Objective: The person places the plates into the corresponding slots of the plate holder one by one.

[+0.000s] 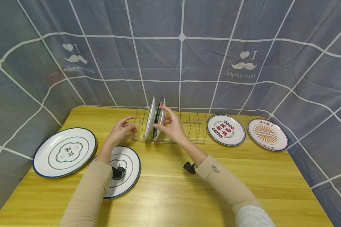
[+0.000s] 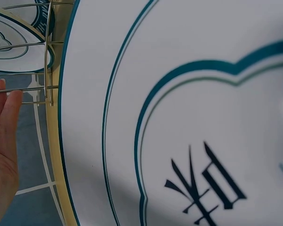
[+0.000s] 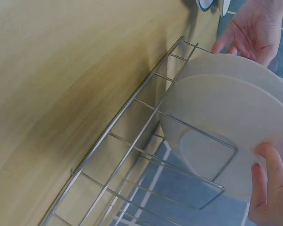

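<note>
Two plates stand on edge in a wire dish rack (image 1: 197, 129). The left one (image 1: 149, 118) shows its pale side; the right one (image 1: 159, 118) has a dark patterned rim with lettering. My right hand (image 1: 171, 126) holds the right plate, thumb and index finger at its near and upper edge. In the right wrist view, fingertips touch this plate's white back (image 3: 217, 117). At the rack's left end, my left hand (image 1: 122, 130) is loosely bent and holds nothing. Its fingers overlap a rack wire (image 2: 33, 89) in the left wrist view, contact unclear.
A large blue-rimmed plate (image 1: 65, 153) lies at the left. Another blue-rimmed plate (image 1: 125, 186) lies partly beneath my left forearm. Two smaller patterned plates, one red and green (image 1: 225, 130), one orange (image 1: 267, 135), lie right of the rack. A grey tile-print curtain (image 1: 159, 63) hangs behind.
</note>
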`<state>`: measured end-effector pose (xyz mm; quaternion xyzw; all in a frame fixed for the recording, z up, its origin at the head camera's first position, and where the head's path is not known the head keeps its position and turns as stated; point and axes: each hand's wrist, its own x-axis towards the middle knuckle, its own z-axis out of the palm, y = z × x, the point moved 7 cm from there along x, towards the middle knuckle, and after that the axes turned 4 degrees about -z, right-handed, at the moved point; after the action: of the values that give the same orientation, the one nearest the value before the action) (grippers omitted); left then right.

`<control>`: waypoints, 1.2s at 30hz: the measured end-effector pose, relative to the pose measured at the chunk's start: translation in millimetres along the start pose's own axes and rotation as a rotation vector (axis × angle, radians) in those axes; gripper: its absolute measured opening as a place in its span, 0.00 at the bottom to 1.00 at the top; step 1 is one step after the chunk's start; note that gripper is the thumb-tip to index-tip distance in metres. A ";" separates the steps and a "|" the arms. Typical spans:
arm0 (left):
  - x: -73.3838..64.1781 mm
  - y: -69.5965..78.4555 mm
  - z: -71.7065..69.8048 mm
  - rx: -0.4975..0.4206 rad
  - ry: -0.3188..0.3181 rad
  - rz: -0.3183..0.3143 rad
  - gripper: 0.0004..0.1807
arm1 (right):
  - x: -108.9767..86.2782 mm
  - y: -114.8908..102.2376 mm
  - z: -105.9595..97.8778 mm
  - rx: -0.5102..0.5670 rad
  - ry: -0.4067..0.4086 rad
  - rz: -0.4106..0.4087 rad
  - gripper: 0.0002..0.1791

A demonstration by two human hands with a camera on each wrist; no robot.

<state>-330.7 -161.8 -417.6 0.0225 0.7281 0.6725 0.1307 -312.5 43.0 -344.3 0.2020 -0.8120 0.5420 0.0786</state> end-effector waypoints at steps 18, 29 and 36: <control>-0.3 -0.4 1.2 -0.006 -0.012 0.003 0.21 | -2.9 4.9 3.9 -0.068 -0.028 -0.016 0.38; -1.2 -0.2 1.0 0.000 -0.005 0.001 0.20 | -1.7 25.6 -71.9 0.183 0.136 0.017 0.38; -0.7 -0.8 1.5 0.020 0.000 0.001 0.20 | -26.2 59.6 -151.9 0.263 0.372 0.098 0.38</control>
<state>-329.6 -160.6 -418.4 0.0240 0.7347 0.6654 0.1301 -327.3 207.6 -343.2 0.0672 -0.7148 0.6741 0.1736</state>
